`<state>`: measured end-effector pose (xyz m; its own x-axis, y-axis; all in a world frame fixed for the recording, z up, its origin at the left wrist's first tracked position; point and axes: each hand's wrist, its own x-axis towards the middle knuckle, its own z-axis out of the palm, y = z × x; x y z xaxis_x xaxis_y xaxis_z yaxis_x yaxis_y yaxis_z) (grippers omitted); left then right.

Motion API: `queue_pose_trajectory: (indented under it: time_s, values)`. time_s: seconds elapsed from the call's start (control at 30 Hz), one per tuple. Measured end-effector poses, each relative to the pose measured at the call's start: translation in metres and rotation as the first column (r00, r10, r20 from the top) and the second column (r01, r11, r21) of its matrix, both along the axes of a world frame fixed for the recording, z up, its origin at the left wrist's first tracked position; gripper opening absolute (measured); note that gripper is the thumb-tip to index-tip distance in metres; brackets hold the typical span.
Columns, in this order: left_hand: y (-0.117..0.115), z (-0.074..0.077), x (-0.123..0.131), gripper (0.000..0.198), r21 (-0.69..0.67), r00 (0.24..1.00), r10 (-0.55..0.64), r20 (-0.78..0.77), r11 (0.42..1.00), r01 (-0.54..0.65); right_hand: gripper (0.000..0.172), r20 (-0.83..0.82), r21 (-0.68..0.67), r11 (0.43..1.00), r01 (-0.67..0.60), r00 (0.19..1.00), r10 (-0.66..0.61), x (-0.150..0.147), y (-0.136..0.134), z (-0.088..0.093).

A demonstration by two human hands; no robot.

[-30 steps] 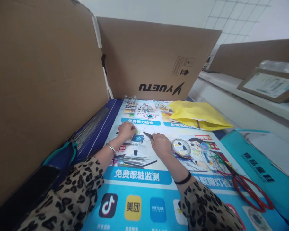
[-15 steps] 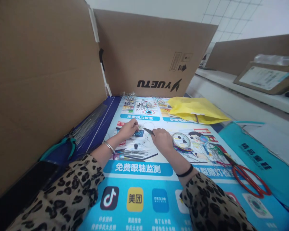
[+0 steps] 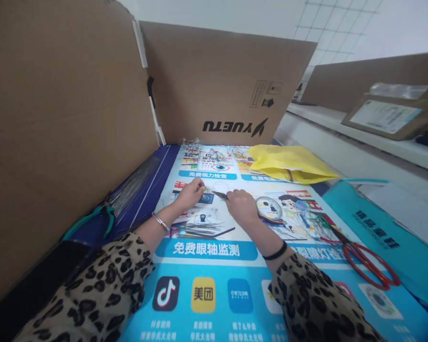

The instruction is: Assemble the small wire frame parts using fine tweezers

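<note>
Shows both forearms, in leopard-print sleeves, stretched forward and converging over the far half of a printed poster (image 3: 207, 247) spread on the work surface. Presents the left hand (image 3: 190, 194) palm down, knuckles up, wrist low and ringed by a silver bangle (image 3: 160, 221), with fingers curled and fingertips drawn narrowly together against the poster; cannot tell whether anything small sits pinched between them. Presents the right hand (image 3: 240, 206) just beside it, near but apart, back of the hand up, a black wristband (image 3: 275, 254) behind it, fingers closed around a dark pointed tool (image 3: 220, 194). Directs the tool's tip leftward toward the left fingertips, nearly level and low over the poster, with a slight gap between tip and fingertips. Includes, just right of the right hand, a clear round spool (image 3: 269, 207) lying flat with coloured strands beside it. Includes, farther right, red-handled scissors (image 3: 369, 263) on the poster's edge, and beyond the hands a yellow bag (image 3: 292, 164). Includes, at the left, teal-handled pliers (image 3: 92, 218) and a bundle of thin metal wires (image 3: 133, 187) along the foot of a cardboard screen (image 3: 217, 80) marked YUETU upside down.
</note>
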<state>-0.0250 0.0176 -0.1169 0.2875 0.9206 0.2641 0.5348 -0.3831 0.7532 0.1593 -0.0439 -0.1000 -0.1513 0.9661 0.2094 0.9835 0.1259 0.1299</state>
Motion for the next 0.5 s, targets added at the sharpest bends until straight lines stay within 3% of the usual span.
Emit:
queue_pose_trajectory:
  time_s: [0.3,0.5]
  values:
    - [-0.0011,0.0002,-0.0005,0.011,-0.04,0.998,0.01,0.064,0.999,-0.007,0.022,-0.079,-0.001,1.0,0.001,0.997,-0.001,-0.0006,0.0006,-0.004]
    - [-0.0075,0.0056,0.0023,0.019,-0.198,0.954,-0.086,0.286,0.969,0.147,0.032,-0.17,-0.032,0.997,0.065,0.983,-0.069,0.0027,0.0048,-0.005]
